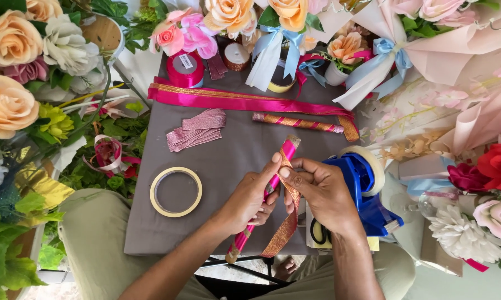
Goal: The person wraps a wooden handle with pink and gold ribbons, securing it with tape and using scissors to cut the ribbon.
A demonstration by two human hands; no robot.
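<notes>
My left hand point(249, 195) grips a pink ribbon-wrapped stick point(286, 150) that slants from upper right to lower left over the grey table point(233, 144). My right hand point(322, 191) pinches a gold glitter ribbon point(286, 228) against the stick near its upper end; the ribbon's loose tail hangs down past the table's near edge. A second stick point(297, 123), wound in pink and gold, lies flat farther back. A long pink ribbon with a gold strip point(245, 100) stretches across the table behind it.
A tape ring point(176, 191) lies at the left. A blue tape dispenser point(367, 189) sits beside my right hand, scissors point(317, 232) below it. Folded pink glitter ribbon point(197, 129) and ribbon spools point(185, 69) sit behind. Artificial flowers and bouquets crowd all sides.
</notes>
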